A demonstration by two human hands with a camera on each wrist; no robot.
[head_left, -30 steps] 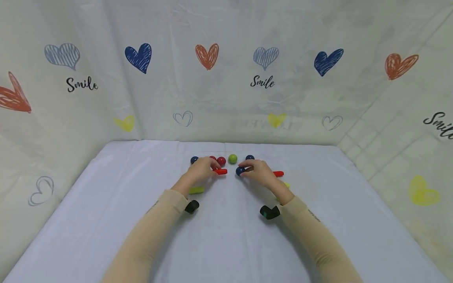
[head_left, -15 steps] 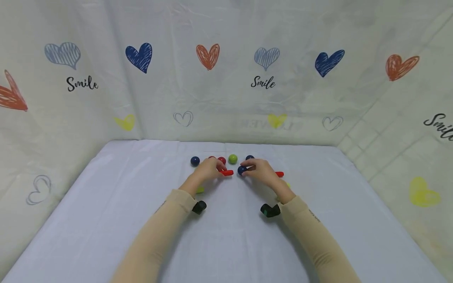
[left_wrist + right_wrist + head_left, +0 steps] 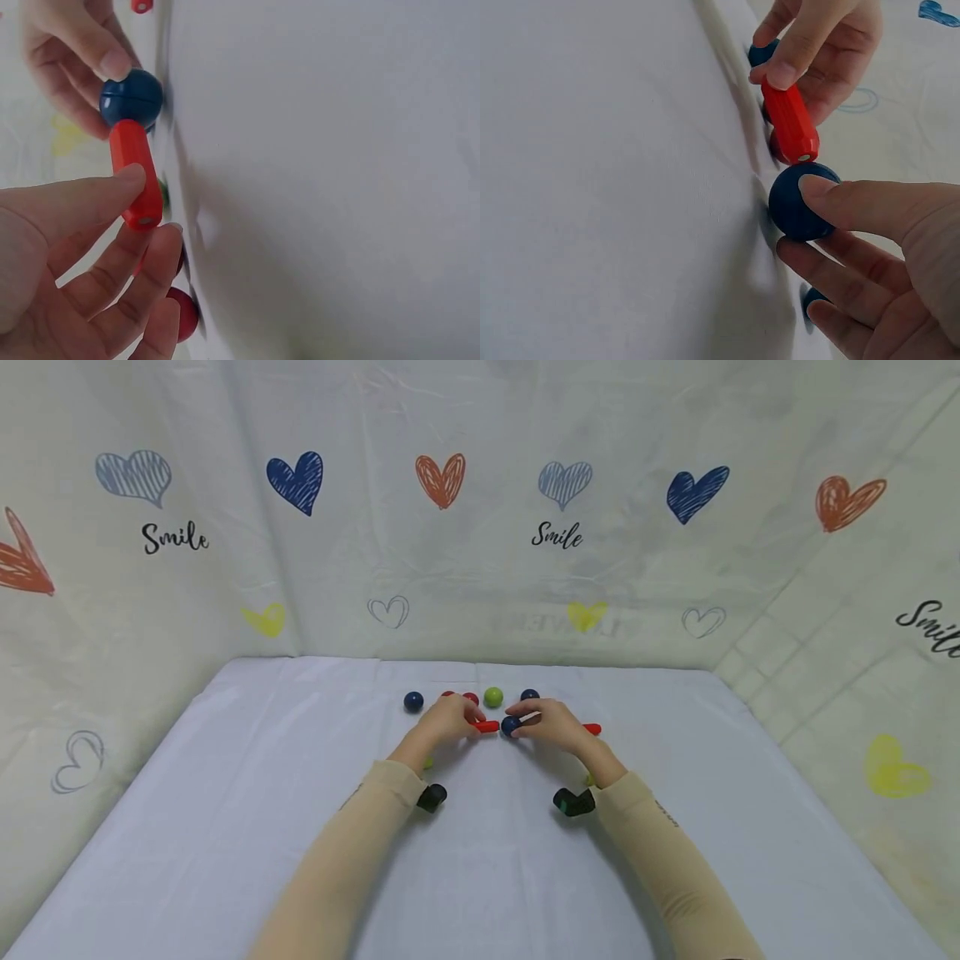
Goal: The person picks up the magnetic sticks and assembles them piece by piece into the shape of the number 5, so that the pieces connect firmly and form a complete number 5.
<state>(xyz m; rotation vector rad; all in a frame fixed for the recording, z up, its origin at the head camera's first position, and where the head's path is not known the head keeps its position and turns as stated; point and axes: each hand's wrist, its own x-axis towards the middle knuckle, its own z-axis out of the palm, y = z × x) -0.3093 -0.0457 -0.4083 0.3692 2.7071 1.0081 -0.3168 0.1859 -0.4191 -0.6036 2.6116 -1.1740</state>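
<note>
My left hand [image 3: 447, 720] pinches a red rod [image 3: 136, 169] between thumb and fingers. Small metal discs show in the ends of this rod, one in each wrist view. A dark blue ball [image 3: 789, 208] with a groove round it is held by the thumb and fingers of my right hand [image 3: 553, 725]. The rod's far end meets the ball in the left wrist view. Both pieces are held close together near the middle of the white table [image 3: 480, 877]; the head view cannot tell how far above the cloth.
Along the back lie a blue ball [image 3: 413, 702], red balls [image 3: 470, 698] partly behind my left hand, a green ball [image 3: 492, 697] and another blue ball [image 3: 529, 693]. A second red rod [image 3: 593, 729] lies beyond my right wrist. Yellow-green pieces [image 3: 428, 762] are mostly hidden by the arms.
My left hand has moved right with the red rod, bringing its end up to the blue ball. The right hand has shifted only slightly, still holding the ball.
</note>
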